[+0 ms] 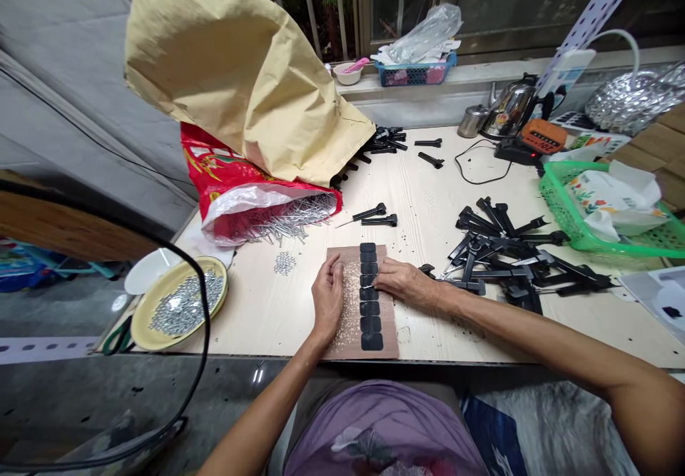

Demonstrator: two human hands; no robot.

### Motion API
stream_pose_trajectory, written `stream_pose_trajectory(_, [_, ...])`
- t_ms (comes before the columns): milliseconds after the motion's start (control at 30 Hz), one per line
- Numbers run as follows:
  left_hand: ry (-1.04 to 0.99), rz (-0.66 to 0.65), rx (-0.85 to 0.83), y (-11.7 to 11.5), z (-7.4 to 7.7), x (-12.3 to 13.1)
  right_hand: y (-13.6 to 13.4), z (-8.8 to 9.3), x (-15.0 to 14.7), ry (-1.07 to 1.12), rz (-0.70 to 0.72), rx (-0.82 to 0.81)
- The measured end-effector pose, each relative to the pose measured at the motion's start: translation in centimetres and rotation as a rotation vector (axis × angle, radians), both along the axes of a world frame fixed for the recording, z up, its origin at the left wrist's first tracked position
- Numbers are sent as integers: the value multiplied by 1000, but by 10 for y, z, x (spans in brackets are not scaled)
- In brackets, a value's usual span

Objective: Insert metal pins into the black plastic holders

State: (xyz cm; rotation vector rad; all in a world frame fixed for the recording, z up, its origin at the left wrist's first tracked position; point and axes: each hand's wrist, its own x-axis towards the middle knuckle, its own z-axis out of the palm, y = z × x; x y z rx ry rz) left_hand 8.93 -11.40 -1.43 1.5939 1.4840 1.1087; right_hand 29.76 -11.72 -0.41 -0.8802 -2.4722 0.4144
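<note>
A brown board (388,333) lies at the table's front edge, with a column of black rounded pads (371,324) down it and pale crumbs scattered along its left half. My right hand (404,282) reaches in from the right, fingertips pinched over the middle pads, where a thin silvery piece (367,287) shows at the tips. On the board's left side rests my left hand (327,296), fingers curled and thumb up; whatever it may hold is hidden. Beyond the board lie two black clip-like parts (379,220). A small heap of silvery bits (285,263) sits to the left.
A yellow bowl (140,326) of small metal pieces stands left. Behind it, a red bag (200,151) spills metal pins (289,215) under a large paper sack (225,55). Black parts (497,251) pile up at right beside a green basket (567,208). A black cable (205,319) loops at left.
</note>
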Motion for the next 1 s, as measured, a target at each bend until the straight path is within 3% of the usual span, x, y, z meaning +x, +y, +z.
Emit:
stream_pose_trajectory(167, [-9, -10, 1, -1, 1, 0, 13, -3, 5, 19, -177, -47])
stream_pose_trajectory(333, [-1, 5, -4, 1, 1, -1, -1, -4, 2, -20, 40, -68])
stream_pose_trajectory(500, [-21, -14, -12, 1, 1, -1, 0, -6, 7, 33, -58, -85])
stream_pose_trajectory(700, [-28, 4, -27, 2, 2, 0, 11, -11, 10, 24, -79, -88])
stream_pose_trajectory(867, [-14, 12, -38, 3, 2, -1, 5, -5, 0, 25, -138, -49])
stream_pose_trajectory(1000, [-23, 20, -44, 2, 2, -3, -9, 6, -1, -52, 22, -45])
